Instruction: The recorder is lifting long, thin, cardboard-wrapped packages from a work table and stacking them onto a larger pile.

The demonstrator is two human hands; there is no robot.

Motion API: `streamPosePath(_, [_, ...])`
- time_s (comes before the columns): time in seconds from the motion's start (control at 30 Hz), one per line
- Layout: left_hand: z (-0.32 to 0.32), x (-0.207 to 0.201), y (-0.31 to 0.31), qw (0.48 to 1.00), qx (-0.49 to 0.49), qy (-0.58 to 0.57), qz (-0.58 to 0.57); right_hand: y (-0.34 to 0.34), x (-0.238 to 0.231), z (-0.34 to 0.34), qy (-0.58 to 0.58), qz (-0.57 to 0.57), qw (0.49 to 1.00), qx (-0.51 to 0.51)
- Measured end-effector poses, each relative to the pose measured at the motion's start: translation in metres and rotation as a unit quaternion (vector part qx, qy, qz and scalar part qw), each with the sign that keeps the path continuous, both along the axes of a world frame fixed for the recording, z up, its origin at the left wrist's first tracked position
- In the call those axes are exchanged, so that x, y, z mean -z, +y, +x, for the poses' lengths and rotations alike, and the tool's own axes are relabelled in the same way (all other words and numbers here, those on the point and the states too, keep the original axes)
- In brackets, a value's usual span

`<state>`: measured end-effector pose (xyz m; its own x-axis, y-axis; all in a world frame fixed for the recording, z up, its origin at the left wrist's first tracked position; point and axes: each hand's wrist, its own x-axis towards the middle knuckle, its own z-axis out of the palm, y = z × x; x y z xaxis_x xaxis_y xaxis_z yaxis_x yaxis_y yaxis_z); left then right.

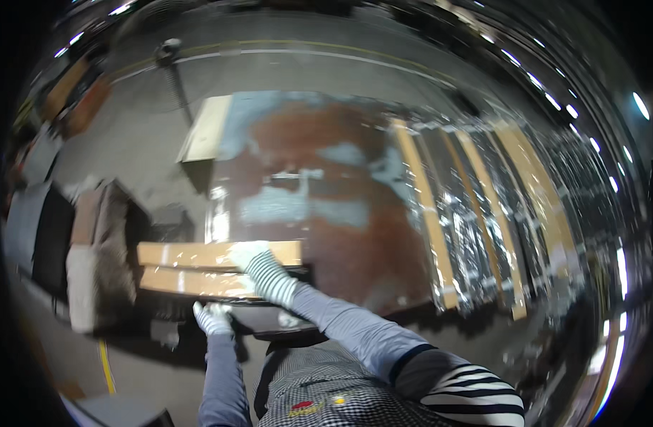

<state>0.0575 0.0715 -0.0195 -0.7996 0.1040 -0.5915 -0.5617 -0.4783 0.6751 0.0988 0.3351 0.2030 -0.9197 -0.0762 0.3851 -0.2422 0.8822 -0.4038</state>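
Note:
Two long packages with tan cardboard tops (187, 280) lie side by side at the near left corner of a worn table, with shiny wrap over them. My right hand (252, 257), in a pale glove with a striped cuff, reaches across and rests on top of them near their right end, fingers laid along the cardboard. My left hand (213, 319), gloved alike, is at their near side, below the front edge. Its fingers point away from me and stand apart. Whether it touches the packages' underside cannot be made out.
The table (326, 235) has a brown and pale blue worn top. Several wrapped strips with tan cardboard (490, 213) line its right side. A cream panel (207, 128) sits at the far left corner. Brown blocks (91, 270) stand left. A thin post (175, 78) rises beyond.

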Motion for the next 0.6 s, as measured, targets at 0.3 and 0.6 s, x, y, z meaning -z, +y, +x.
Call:
streamPosePath(0.3, [0.161, 0.101, 0.032, 0.978, 0.206, -0.017, -0.001, 0.219, 0.077, 0.329, -0.204, 0.111, 0.763, 0.603])
streamPosePath(0.6, [0.265, -0.065, 0.221, 0.876, 0.459, -0.138, 0.048, 0.255, 0.140, 0.511, -0.226, -0.305, 0.745, 0.549])
